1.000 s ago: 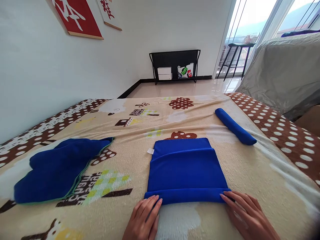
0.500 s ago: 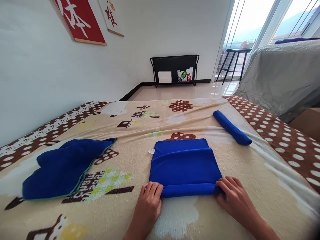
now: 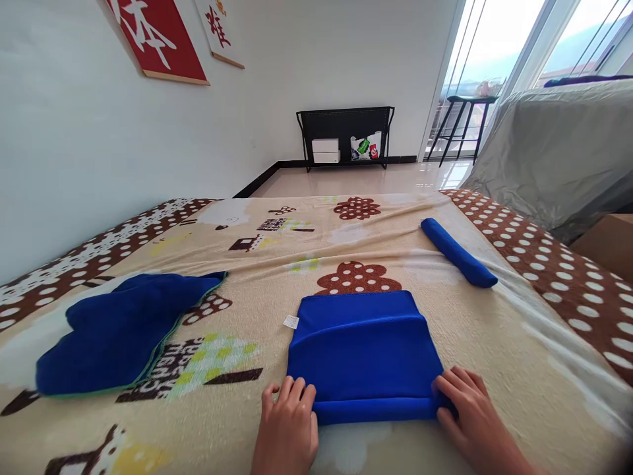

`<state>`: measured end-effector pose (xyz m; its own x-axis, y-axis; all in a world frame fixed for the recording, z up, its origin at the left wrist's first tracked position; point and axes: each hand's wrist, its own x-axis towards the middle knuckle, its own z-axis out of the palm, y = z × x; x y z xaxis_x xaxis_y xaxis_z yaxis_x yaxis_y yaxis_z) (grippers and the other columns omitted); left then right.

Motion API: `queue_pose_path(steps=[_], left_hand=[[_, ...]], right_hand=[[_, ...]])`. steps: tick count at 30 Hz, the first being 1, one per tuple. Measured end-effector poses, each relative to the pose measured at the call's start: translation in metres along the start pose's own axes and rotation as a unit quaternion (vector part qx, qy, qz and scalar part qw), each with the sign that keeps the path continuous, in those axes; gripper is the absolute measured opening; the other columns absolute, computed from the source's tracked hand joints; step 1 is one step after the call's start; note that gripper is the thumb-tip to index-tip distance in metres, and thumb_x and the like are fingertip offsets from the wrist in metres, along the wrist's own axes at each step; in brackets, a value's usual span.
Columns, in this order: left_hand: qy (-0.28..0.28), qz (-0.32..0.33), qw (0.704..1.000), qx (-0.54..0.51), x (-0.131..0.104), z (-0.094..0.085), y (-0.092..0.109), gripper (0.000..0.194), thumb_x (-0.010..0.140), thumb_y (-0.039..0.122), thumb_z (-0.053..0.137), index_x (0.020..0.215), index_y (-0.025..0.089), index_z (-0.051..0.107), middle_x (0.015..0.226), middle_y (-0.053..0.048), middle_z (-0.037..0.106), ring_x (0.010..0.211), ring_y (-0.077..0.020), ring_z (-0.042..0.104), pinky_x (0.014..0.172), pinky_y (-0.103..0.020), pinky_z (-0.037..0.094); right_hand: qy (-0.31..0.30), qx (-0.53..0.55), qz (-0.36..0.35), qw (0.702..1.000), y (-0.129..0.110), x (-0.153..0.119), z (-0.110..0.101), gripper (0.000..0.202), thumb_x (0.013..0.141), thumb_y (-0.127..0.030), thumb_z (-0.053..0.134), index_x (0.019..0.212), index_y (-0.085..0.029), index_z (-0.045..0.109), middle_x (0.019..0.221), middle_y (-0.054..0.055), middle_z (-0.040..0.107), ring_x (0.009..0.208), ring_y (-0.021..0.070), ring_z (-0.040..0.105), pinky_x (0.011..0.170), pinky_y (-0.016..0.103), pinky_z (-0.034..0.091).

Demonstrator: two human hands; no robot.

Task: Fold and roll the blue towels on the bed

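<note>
A blue towel [image 3: 363, 353] lies flat on the patterned blanket, its near edge rolled into a narrow band and a white tag at its far left corner. My left hand [image 3: 289, 422] has its fingers curled over the left end of that roll. At the right end, my right hand [image 3: 469, 409] pinches the roll between thumb and fingers. Farther back on the right rests a tightly rolled blue towel [image 3: 458, 253]. A crumpled dark blue towel [image 3: 116, 336] with green edging lies to the left.
The beige blanket [image 3: 237, 422] with a brown dotted border covers the bed. Beyond it a black rack [image 3: 346, 125] stands against the wall. A stool [image 3: 462, 119] is by the window, and a grey-covered piece of furniture [image 3: 564, 138] stands at the right.
The flat towel has slid toward me, with both hands on its rolled near edge. More of the brown flower print shows behind it.
</note>
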<state>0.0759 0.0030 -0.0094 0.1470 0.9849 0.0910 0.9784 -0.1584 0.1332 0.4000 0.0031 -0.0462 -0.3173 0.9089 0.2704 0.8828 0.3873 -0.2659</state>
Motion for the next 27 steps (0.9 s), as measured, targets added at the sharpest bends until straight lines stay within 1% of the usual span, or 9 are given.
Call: queue_pose_path(steps=[5,8,10,14,17,19,23,25,27], left_hand=[[0.107,0.006,0.993,0.057,-0.006,0.017,-0.005,0.034,0.079,0.0,0.044,0.092,0.023,0.066,0.097,-0.005,0.068,0.097,-0.0243,0.061,0.095,-0.049,0.034],[0.165,0.027,0.984,0.056,-0.01,0.02,-0.007,0.034,0.081,0.004,0.046,0.103,0.022,0.066,0.104,-0.007,0.068,0.099,-0.026,0.062,0.093,-0.05,0.034],[0.201,0.055,0.977,0.037,-0.01,0.021,0.003,0.037,0.083,0.004,0.046,0.11,0.021,0.065,0.108,-0.009,0.068,0.103,-0.0264,0.062,0.094,-0.049,0.035],[0.245,0.162,0.955,-0.05,-0.001,0.029,0.044,0.036,0.086,0.006,0.042,0.113,0.017,0.065,0.105,-0.009,0.069,0.1,-0.0239,0.062,0.093,-0.04,0.041],[0.251,0.185,0.947,-0.074,0.006,0.034,0.055,0.033,0.09,0.009,0.042,0.112,0.018,0.065,0.101,-0.008,0.069,0.095,-0.023,0.064,0.089,-0.038,0.045],[0.225,0.175,0.955,-0.08,0.005,0.034,0.042,0.031,0.092,0.011,0.045,0.115,0.018,0.064,0.101,-0.008,0.068,0.095,-0.0221,0.064,0.088,-0.036,0.049],[0.153,0.164,0.969,-0.098,-0.005,0.029,0.001,0.039,0.095,0.01,0.042,0.13,0.02,0.057,0.11,-0.01,0.064,0.103,-0.0204,0.062,0.089,-0.032,0.052],[0.152,0.157,0.973,-0.076,-0.009,0.026,-0.011,0.042,0.094,0.008,0.041,0.131,0.021,0.056,0.11,-0.01,0.063,0.104,-0.0207,0.062,0.09,-0.033,0.051],[0.169,0.161,0.971,-0.044,-0.01,0.023,-0.014,0.038,0.093,0.009,0.044,0.127,0.019,0.059,0.106,-0.009,0.063,0.1,-0.0208,0.062,0.089,-0.034,0.05]], right_hand=[[0.119,-0.101,-0.003,0.988,0.008,-0.006,0.02,0.026,0.075,-0.016,0.052,0.1,-0.024,0.056,0.097,0.005,0.063,0.091,0.0245,0.058,0.084,0.042,0.036],[0.166,-0.124,0.009,0.978,0.001,-0.005,0.022,0.039,0.075,-0.014,0.047,0.113,-0.022,0.057,0.107,0.01,0.063,0.098,0.0274,0.058,0.087,0.045,0.035],[0.189,-0.097,-0.009,0.977,-0.017,0.001,0.02,0.044,0.077,-0.009,0.044,0.117,-0.021,0.056,0.111,0.011,0.063,0.099,0.0265,0.059,0.088,0.045,0.035],[0.181,0.049,-0.099,0.977,-0.062,0.017,0.024,0.043,0.082,-0.003,0.041,0.118,-0.021,0.057,0.113,0.009,0.065,0.106,0.0212,0.059,0.093,0.039,0.039],[0.156,0.098,-0.12,0.976,-0.071,0.024,0.032,0.036,0.089,-0.006,0.042,0.118,-0.022,0.058,0.114,0.005,0.067,0.106,0.0178,0.061,0.094,0.034,0.042],[0.131,0.104,-0.111,0.98,-0.06,0.021,0.036,0.033,0.094,-0.012,0.046,0.123,-0.023,0.058,0.119,0.004,0.066,0.109,0.0169,0.06,0.095,0.031,0.043],[0.091,0.104,-0.081,0.987,-0.028,0.008,0.036,0.038,0.098,-0.016,0.047,0.134,-0.027,0.052,0.132,0.003,0.059,0.121,0.0164,0.054,0.1,0.03,0.044],[0.093,0.099,-0.058,0.989,-0.021,0.004,0.033,0.038,0.098,-0.018,0.046,0.134,-0.028,0.053,0.132,0.003,0.058,0.121,0.0174,0.054,0.099,0.032,0.044],[0.103,0.086,-0.039,0.99,-0.021,0.005,0.029,0.034,0.098,-0.021,0.048,0.131,-0.028,0.055,0.125,0.005,0.06,0.115,0.0192,0.056,0.097,0.034,0.046]])
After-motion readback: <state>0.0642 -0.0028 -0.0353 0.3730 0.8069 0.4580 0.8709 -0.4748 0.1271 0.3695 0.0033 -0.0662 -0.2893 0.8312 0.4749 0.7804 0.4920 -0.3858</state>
